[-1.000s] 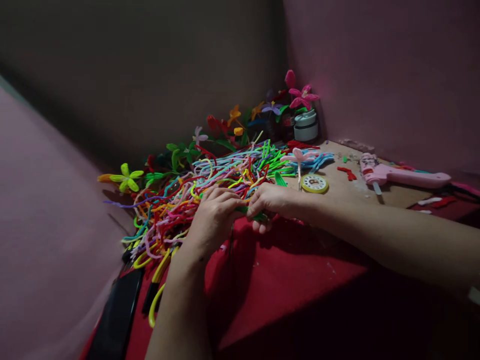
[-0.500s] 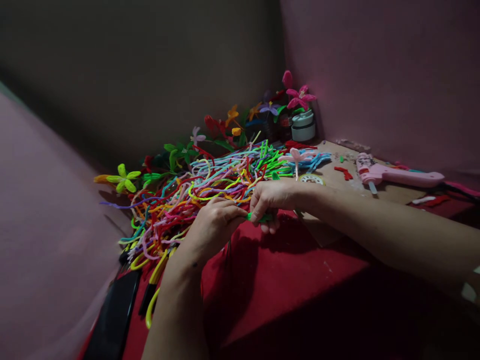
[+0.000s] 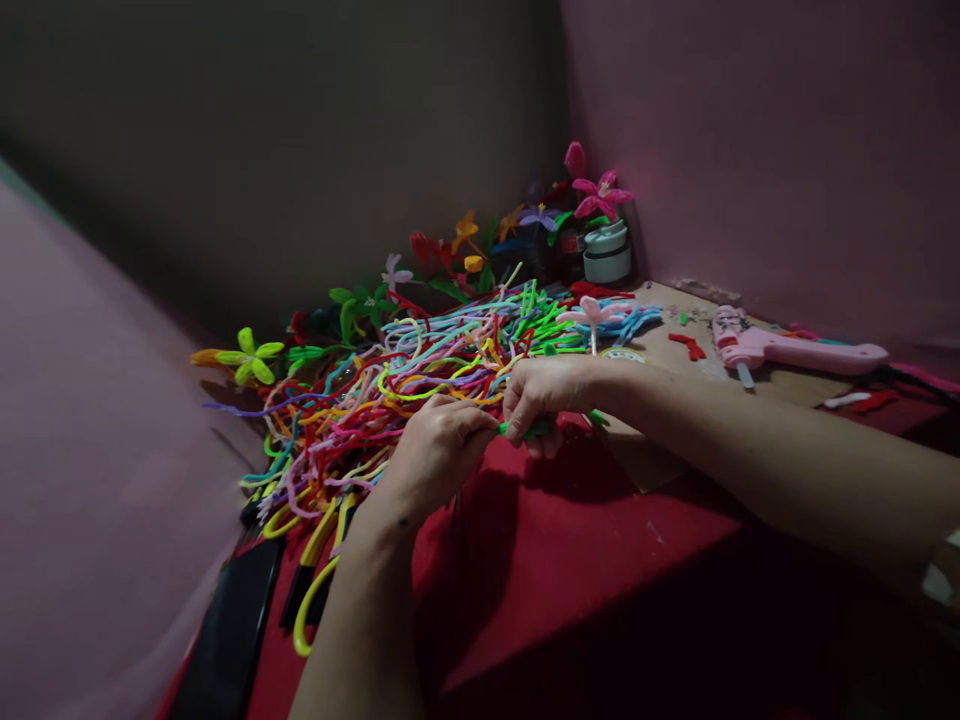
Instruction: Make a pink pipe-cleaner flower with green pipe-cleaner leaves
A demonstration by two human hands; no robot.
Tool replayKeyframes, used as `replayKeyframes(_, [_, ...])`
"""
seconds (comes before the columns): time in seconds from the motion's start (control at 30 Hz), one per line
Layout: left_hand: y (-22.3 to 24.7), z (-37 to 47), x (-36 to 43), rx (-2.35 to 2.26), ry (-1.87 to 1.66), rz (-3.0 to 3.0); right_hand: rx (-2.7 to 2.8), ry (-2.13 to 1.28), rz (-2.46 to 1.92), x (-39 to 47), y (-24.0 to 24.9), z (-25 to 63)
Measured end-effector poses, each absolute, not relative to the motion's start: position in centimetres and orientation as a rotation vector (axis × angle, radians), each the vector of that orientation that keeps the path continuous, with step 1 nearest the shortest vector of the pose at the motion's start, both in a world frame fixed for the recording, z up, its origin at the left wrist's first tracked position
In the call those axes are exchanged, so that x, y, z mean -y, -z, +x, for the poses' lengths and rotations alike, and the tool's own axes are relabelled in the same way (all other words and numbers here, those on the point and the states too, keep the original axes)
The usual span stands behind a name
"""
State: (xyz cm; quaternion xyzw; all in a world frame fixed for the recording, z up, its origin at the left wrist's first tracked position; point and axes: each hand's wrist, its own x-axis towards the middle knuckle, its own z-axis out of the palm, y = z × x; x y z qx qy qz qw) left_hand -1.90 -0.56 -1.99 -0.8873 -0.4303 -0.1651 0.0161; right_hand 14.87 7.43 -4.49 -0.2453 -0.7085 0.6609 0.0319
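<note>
Green piece point(image 3: 535, 430): lying just right of frame centre, spanning the gap between two hands; fingers are hiding most of it.
Handling: I am judging it light, soft and fuzzy, probably bending easily and keeping its bend; hardly slippery; its pile is likely flattening under hard pressure.
Hold points: I am favouring fingertip pinches near its ends, sparing the fuzz between.
Left hand point(image 3: 439, 440): pinching the left end, thumb and fingers together on it.
Right hand point(image 3: 538, 395): clamping the other part between thumb and curled fingers.
Green tip point(image 3: 598, 417): poking out below the right wrist; I am not managing to tell whether it is belonging to the same piece.
Stem heap point(image 3: 420, 375): sprawling across the centre, crowding the knuckles from behind.
Pink flower point(image 3: 594, 312): standing just above the right wrist, obstructing upward movement there.
Round disc point(image 3: 624, 355): hiding partly behind the right forearm.
Glue gun point(image 3: 806, 352): resting at right, well apart from the fingers.
Yellow-handled tools point(image 3: 324, 545): lying lower left, beside the left forearm, crowding that side.
</note>
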Motion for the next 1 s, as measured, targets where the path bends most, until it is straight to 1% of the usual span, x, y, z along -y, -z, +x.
replayKeyframes(0.13, [2.2, -2.0, 0.3, 1.427, 0.517, -2.729, 2.168, -1.957, -0.779, -7.3, 4.2, 14.9])
replayKeyframes(0.2, [2.3, -2.2, 0.1, 1.510, 0.547, -2.669, 2.124, -1.752, -0.837, -7.0, 3.7, 14.8])
replayKeyframes(0.33, [2.4, -2.7, -0.4, 1.702, 0.712, -2.527, 1.874, -0.946, -0.911, -6.2, 3.1, 14.5])
replayKeyframes(0.4, [2.5, -2.9, -0.5, 1.792, 0.830, -2.454, 1.845, -0.566, -0.777, -5.7, 3.3, 14.2])
replayKeyframes(0.47, [2.6, -3.0, -0.7, 1.867, 0.927, -2.389, 1.931, -0.211, -0.596, -5.4, 3.8, 14.0])
replayKeyframes(0.57, [2.7, -3.0, -0.7, 1.939, 1.017, -2.374, 2.084, 0.256, -0.504, -5.4, 4.7, 13.6])
replayKeyframes(0.63, [2.7, -2.9, -0.7, 1.983, 1.077, -2.416, 2.115, 0.469, -0.522, -5.5, 5.1, 13.5])
replayKeyframes(0.73, [2.6, -2.7, -0.6, 2.064, 1.137, -2.466, 2.139, 0.635, -0.496, -5.7, 5.2, 13.5])
replayKeyframes(0.83, [2.5, -2.6, -0.5, 2.104, 1.131, -2.472, 2.177, 0.679, -0.473, -5.7, 5.1, 13.5])
replayKeyframes(0.9, [2.7, -2.6, -0.6, 2.083, 1.086, -2.467, 2.192, 0.679, -0.471, -5.5, 5.1, 13.4])
replayKeyframes(1.0, [3.1, -2.3, -0.7, 1.970, 0.925, -2.462, 2.247, 0.648, -0.464, -5.3, 5.1, 13.2])
